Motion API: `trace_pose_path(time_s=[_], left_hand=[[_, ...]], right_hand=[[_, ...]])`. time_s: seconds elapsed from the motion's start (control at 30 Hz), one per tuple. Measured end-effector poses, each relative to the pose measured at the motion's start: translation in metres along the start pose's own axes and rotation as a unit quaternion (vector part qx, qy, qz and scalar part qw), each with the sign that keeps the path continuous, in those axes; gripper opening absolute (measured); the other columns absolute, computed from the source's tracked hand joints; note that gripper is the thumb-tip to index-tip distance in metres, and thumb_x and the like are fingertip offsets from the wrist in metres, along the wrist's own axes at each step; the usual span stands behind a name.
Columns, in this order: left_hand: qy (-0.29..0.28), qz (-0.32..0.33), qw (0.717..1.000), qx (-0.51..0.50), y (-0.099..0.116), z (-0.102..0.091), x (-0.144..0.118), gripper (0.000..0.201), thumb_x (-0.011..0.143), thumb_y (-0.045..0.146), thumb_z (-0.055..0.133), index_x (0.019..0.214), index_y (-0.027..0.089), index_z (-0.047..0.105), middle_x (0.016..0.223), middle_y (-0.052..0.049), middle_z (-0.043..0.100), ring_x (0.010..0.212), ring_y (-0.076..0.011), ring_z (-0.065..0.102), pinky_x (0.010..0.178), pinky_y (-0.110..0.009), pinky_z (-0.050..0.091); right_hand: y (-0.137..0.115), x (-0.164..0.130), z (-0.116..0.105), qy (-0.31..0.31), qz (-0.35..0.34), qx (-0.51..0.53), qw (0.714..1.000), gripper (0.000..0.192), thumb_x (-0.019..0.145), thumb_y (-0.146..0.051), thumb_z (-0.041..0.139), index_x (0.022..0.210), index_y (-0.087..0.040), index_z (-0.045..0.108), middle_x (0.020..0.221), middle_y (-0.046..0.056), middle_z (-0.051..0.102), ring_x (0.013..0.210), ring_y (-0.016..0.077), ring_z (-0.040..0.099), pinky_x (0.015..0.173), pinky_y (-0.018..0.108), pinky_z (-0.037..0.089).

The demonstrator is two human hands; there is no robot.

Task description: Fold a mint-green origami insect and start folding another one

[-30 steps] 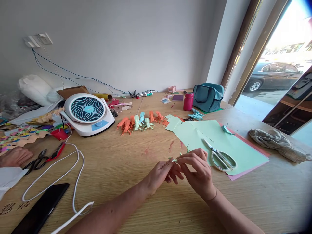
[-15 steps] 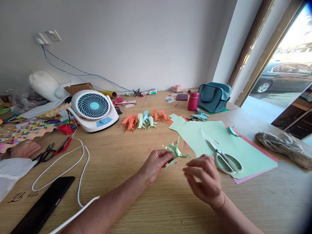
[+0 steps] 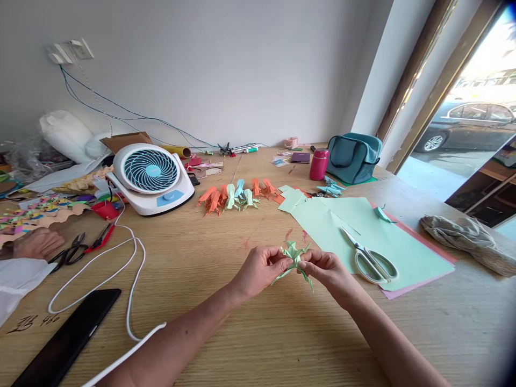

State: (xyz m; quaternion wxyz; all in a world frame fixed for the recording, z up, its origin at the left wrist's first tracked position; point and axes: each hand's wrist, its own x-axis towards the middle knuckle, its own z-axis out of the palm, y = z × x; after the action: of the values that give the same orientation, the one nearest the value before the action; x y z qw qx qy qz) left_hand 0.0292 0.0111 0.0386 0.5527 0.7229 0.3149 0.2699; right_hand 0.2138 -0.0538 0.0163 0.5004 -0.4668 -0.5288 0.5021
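A light green origami figure (image 3: 293,255) with several thin folded legs is held up over the wooden table. My left hand (image 3: 264,269) pinches it from the left between thumb and fingers. From the other side my right hand (image 3: 324,269) grips it too, thumb at its middle. The fingers partly cover the body of the figure. Farther back, finished paper insects in orange, light green and blue stand in a row, among them a green paper insect (image 3: 231,198). To the right, white-handled scissors (image 3: 373,263) lie on light green paper sheets (image 3: 419,252).
A white fan (image 3: 155,180) stands at the left with a white cable (image 3: 135,269) looping nearby. Another person's hand (image 3: 38,243) rests at the far left beside black scissors (image 3: 72,251). A black phone (image 3: 72,333), pink bottle (image 3: 319,164), teal bag (image 3: 355,157) and grey cloth (image 3: 463,242) lie around.
My right hand has moved left and taken hold of the green paper figure, which it was apart from before. The figure has been turned in my left hand. The view has shifted slightly.
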Motion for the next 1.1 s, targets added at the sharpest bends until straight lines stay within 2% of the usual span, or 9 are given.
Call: trace_pose_path(time_s=[0.17, 0.27, 0.4, 0.67, 0.9, 1.1], left_hand=[[0.021, 0.047, 0.997, 0.059, -0.002, 0.005, -0.001, 0.031, 0.087, 0.035, 0.059, 0.064, 0.016, 0.052, 0.061, 0.004, 0.046, 0.059, -0.0098, 0.039, 0.053, -0.021, 0.032], [0.046, 0.074, 0.991, 0.100, -0.006, 0.007, 0.000, 0.030, 0.087, 0.032, 0.060, 0.062, 0.016, 0.052, 0.062, 0.003, 0.047, 0.060, -0.0096, 0.040, 0.054, -0.020, 0.032], [0.063, 0.075, 0.993, 0.060, -0.011, 0.005, 0.004, 0.025, 0.083, 0.034, 0.067, 0.070, 0.014, 0.060, 0.065, 0.003, 0.050, 0.062, -0.0092, 0.042, 0.056, -0.020, 0.034], [0.066, 0.043, 0.997, -0.017, -0.021, 0.004, 0.009, 0.035, 0.073, 0.044, 0.078, 0.071, 0.011, 0.066, 0.064, 0.001, 0.057, 0.062, -0.0101, 0.045, 0.057, -0.020, 0.036], [0.077, 0.028, 0.996, -0.040, -0.024, 0.005, 0.009, 0.035, 0.070, 0.043, 0.081, 0.071, 0.011, 0.066, 0.059, 0.003, 0.052, 0.057, -0.0081, 0.041, 0.054, -0.019, 0.033], [0.077, 0.081, 0.994, -0.004, -0.022, 0.001, 0.012, 0.034, 0.075, 0.043, 0.077, 0.070, 0.012, 0.066, 0.064, 0.001, 0.056, 0.062, -0.0097, 0.044, 0.057, -0.020, 0.035]], right_hand=[[0.009, 0.001, 0.004, 0.038, -0.011, -0.095, 0.995, 0.033, 0.088, -0.048, 0.061, 0.074, -0.018, 0.059, 0.066, -0.001, 0.053, 0.060, 0.0128, 0.044, 0.055, 0.027, 0.034], [0.011, 0.002, 0.009, 0.055, -0.046, -0.172, 0.982, 0.031, 0.091, -0.043, 0.057, 0.071, -0.019, 0.056, 0.067, -0.001, 0.052, 0.062, 0.0136, 0.046, 0.058, 0.028, 0.036], [0.007, 0.003, 0.013, 0.059, -0.054, -0.210, 0.974, 0.028, 0.091, -0.039, 0.055, 0.070, -0.021, 0.051, 0.061, -0.003, 0.052, 0.059, 0.0136, 0.047, 0.058, 0.026, 0.037], [0.011, 0.004, 0.013, 0.097, -0.054, -0.180, 0.977, 0.027, 0.088, -0.040, 0.061, 0.070, -0.020, 0.053, 0.060, -0.003, 0.056, 0.059, 0.0133, 0.050, 0.057, 0.025, 0.038], [0.019, 0.007, 0.016, 0.129, -0.058, -0.147, 0.979, 0.032, 0.087, -0.044, 0.061, 0.069, -0.020, 0.051, 0.062, -0.002, 0.054, 0.060, 0.0134, 0.048, 0.056, 0.025, 0.036], [0.021, 0.007, 0.015, 0.097, -0.067, -0.110, 0.987, 0.031, 0.086, -0.045, 0.064, 0.072, -0.019, 0.056, 0.067, 0.000, 0.056, 0.064, 0.0139, 0.050, 0.059, 0.026, 0.039]])
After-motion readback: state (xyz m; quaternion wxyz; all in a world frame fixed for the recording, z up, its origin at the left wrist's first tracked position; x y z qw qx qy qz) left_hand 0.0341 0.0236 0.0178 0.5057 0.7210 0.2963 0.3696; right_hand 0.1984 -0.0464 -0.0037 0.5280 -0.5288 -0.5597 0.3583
